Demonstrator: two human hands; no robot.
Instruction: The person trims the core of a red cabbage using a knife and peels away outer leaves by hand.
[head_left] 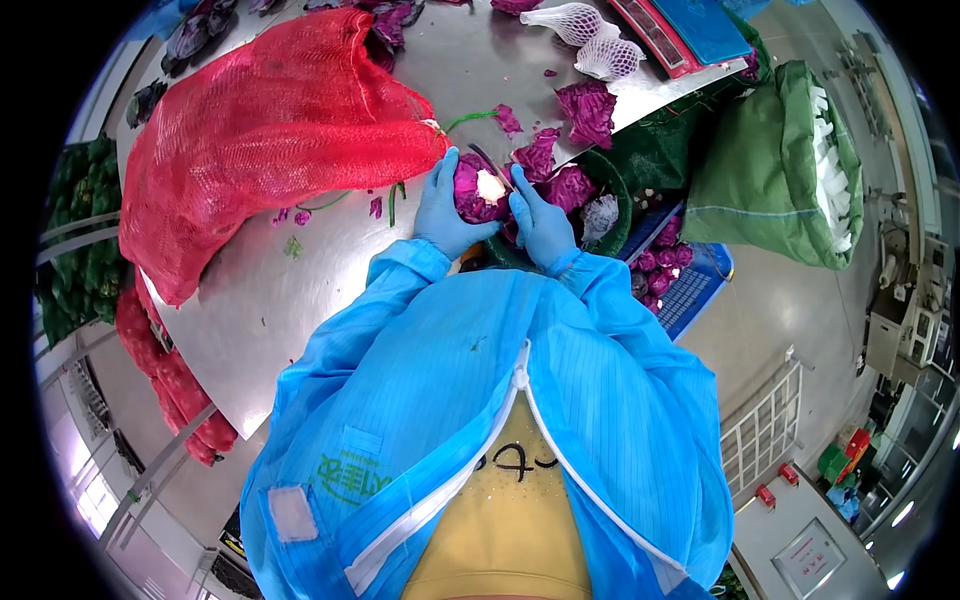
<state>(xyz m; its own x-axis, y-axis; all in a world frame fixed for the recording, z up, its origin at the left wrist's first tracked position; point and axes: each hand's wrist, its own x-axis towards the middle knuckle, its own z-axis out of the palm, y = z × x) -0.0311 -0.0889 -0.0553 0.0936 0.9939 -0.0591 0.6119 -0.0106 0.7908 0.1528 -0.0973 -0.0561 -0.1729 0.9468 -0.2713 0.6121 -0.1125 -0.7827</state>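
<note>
My gloved left hand [442, 212] is wrapped round the left side of a red cabbage [472, 194], whose pale cut stem end faces up. On the cabbage's other side is my gloved right hand [541, 226], its fingers bent in toward the stem. A thin dark strip runs from the cabbage top to the right fingertips; I cannot make out what it is. Loose purple leaves [568, 188] lie just beyond the right hand, over a green bin [618, 205]. A crumpled clear plastic piece [600, 217] is in the bin too.
A full red mesh sack [270, 130] lies on the steel table [245, 330] to the left. White foam nets [608, 58] and a red-and-blue scale [690, 35] are at the back. At right are a blue crate [708, 285] of small purple heads and a green sack [765, 170].
</note>
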